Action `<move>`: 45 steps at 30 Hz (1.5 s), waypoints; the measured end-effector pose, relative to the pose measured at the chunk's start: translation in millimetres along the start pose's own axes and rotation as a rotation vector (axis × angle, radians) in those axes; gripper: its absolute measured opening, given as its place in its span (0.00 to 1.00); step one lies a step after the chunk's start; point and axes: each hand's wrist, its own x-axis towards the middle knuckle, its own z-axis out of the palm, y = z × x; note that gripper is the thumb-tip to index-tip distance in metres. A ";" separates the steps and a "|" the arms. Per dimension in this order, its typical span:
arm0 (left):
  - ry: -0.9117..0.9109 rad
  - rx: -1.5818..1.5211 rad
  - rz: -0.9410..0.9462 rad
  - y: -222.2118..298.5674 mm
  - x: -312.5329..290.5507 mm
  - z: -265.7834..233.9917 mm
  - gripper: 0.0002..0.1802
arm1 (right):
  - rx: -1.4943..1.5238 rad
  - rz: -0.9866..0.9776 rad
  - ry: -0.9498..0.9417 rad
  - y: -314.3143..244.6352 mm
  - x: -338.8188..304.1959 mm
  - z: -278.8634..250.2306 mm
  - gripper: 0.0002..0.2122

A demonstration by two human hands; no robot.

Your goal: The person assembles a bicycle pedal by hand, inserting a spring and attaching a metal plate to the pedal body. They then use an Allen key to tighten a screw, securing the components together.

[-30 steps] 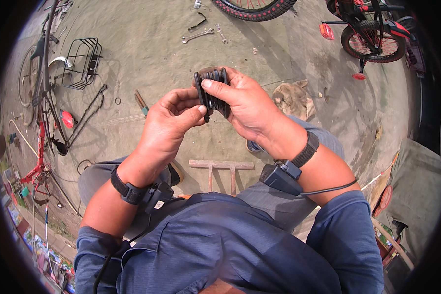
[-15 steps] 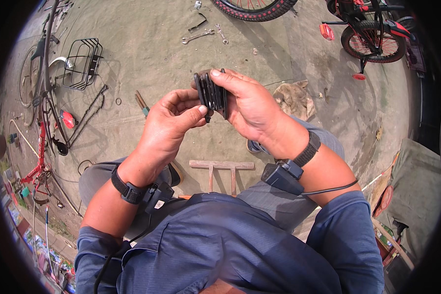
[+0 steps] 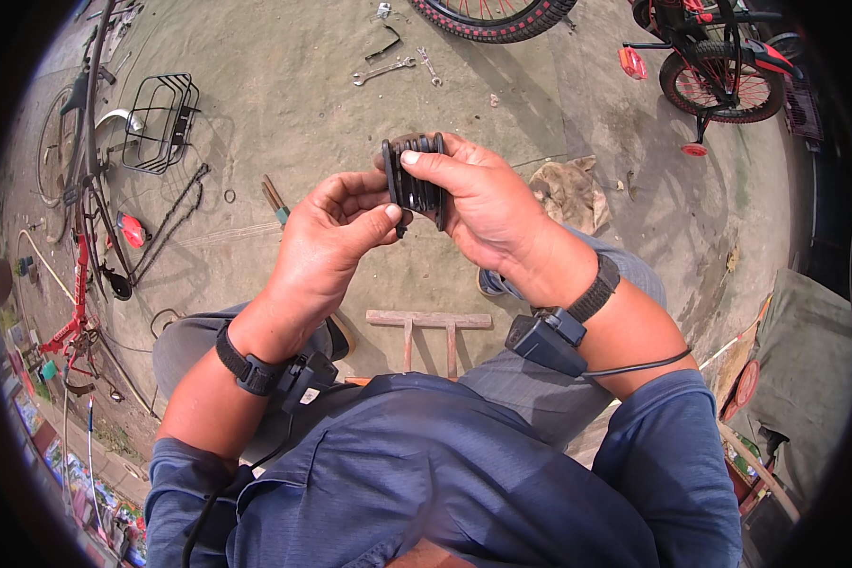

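Observation:
Between my two hands, out in front of my knees, is a black ribbed part (image 3: 416, 176) with a thin flat plate at each end; its exact kind I cannot tell. My left hand (image 3: 343, 218) pinches its left end low down, thumb in front and fingers curled behind. From the other side my right hand (image 3: 478, 194) wraps round it, the thumb lying across the ribs near the top. Its right-hand fingers are mostly hidden behind the part.
Spanners (image 3: 384, 71) lie on the green ground sheet beyond my hands. A tool with wooden handles (image 3: 274, 197), a black wire basket (image 3: 161, 123) and a rag (image 3: 570, 192) lie around. A red-black bicycle (image 3: 721, 80) stands far right. A wooden frame (image 3: 429, 319) sits between my knees.
My right thumb has slid left from the part's upper edge onto its ribs. The ribbed part has turned and shifted slightly right; my left hand stays in place.

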 end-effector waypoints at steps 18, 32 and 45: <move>-0.033 -0.076 -0.003 4.1 -0.6 -1.5 0.19 | 0.125 0.017 0.075 -15.7 -3.0 4.3 0.05; 0.021 -0.135 0.042 11.1 1.1 -9.4 0.21 | 0.236 0.061 0.023 -26.4 0.3 -3.9 0.20; 0.004 -0.111 0.096 15.3 1.5 -11.4 0.24 | 0.272 0.073 -0.037 -27.4 1.0 -3.9 0.27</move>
